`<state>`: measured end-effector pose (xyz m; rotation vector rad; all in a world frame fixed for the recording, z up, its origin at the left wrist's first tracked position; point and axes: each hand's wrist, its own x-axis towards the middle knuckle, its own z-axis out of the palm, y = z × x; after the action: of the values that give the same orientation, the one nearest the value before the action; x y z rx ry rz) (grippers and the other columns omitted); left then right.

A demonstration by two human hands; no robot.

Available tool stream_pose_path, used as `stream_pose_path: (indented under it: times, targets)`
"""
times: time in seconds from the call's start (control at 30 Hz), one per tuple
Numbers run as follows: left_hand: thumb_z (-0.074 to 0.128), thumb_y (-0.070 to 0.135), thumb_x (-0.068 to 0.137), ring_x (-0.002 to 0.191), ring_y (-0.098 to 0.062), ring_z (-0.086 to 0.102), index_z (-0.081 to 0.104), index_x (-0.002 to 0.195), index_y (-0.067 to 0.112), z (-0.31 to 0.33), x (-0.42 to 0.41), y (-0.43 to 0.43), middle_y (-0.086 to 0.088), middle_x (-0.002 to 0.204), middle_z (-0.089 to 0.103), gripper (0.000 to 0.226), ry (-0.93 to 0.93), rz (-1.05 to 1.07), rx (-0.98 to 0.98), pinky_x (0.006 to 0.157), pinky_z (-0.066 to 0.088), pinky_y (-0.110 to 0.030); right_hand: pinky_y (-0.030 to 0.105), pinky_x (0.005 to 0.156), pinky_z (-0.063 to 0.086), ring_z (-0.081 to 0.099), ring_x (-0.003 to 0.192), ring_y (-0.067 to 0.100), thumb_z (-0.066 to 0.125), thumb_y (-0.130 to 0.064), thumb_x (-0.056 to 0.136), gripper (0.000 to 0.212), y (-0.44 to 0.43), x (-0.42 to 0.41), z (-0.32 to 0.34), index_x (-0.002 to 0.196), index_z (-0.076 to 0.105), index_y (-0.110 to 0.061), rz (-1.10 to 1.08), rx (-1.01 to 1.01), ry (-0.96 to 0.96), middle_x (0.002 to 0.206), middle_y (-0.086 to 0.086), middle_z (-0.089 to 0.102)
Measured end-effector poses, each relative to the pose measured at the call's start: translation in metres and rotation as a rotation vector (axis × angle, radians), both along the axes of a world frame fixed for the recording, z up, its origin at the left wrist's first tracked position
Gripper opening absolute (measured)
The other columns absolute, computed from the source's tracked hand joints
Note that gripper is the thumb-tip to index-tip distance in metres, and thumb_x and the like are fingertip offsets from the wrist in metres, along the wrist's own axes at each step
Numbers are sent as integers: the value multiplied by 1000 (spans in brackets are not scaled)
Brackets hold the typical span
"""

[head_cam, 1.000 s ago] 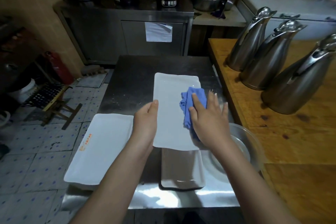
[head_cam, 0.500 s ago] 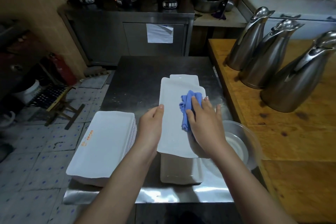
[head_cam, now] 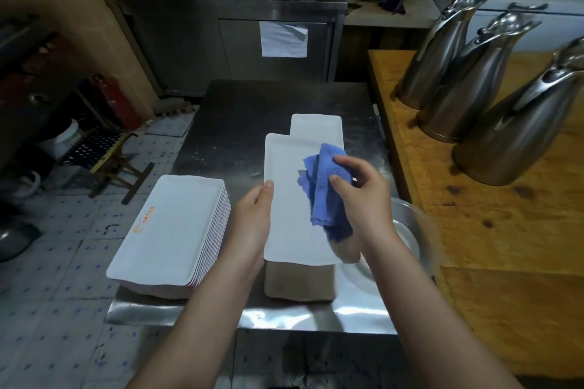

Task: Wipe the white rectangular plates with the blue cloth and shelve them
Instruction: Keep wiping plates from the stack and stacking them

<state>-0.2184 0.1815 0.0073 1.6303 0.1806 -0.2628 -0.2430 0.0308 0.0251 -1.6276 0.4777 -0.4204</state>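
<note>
My left hand [head_cam: 252,221] grips the left edge of a white rectangular plate [head_cam: 289,199], held lifted above the steel table [head_cam: 240,117]. My right hand [head_cam: 363,199] pinches the blue cloth [head_cam: 327,196] over the plate's right half; the cloth hangs down from my fingers. Under the held plate lies another stack of white plates [head_cam: 316,125], showing past its far end and below its near end. A second stack of white rectangular plates [head_cam: 173,230], with an orange logo on top, sits at the table's front left corner.
A shallow metal bowl [head_cam: 410,237] sits by my right wrist at the table's right edge. Three steel jugs [head_cam: 493,117] stand on the wooden counter [head_cam: 505,246] to the right. Steel cabinet [head_cam: 227,41] with pots behind; tiled floor and a folding stool [head_cam: 107,158] at left.
My right hand lifted off the plate and now pinches the cloth so it hangs, instead of pressing it flat. The held plate shifted slightly nearer; my left hand kept its grip.
</note>
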Motion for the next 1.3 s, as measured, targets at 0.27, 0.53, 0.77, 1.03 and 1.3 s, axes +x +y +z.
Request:
stream_pose_path:
  times: [0.27,0.53,0.77,1.03,1.3]
  targets:
    - [50,27,95,63,-8,58,62,79,20,-52,-7,0,10,67,63,20,59,133,171,54,44,-21,30,68,57,70,87,15,64,1,84,31,-23,-11,-25,98,60,-26,38,452,24,103,4,70]
    - [50,39,91,85,-21,59,62,88,21,-108,-9,6,1,92,65,22,146,120,379,81,47,-35,30,74,56,67,88,23,61,8,82,44,-23,-21,-69,125,54,1,63,724,190,109,17,67]
    - [49,43,91,93,-27,61,65,97,18,-121,-7,8,-6,97,67,30,167,106,427,88,50,-40,24,63,56,69,79,19,62,-1,86,36,-19,-22,-85,121,58,3,40,803,248,103,16,69]
    - [57,28,91,90,-22,58,72,99,9,-126,-10,6,-7,102,59,25,16,116,549,89,46,-36,28,66,55,68,83,22,64,0,84,38,-13,-20,-96,122,57,2,61,781,276,106,17,68]
    - [58,29,91,84,-17,53,69,109,10,-141,-5,4,-7,109,55,29,4,101,610,87,45,-32,28,63,56,72,77,20,66,-2,83,22,-12,-25,-103,104,64,-7,74,795,293,90,8,74]
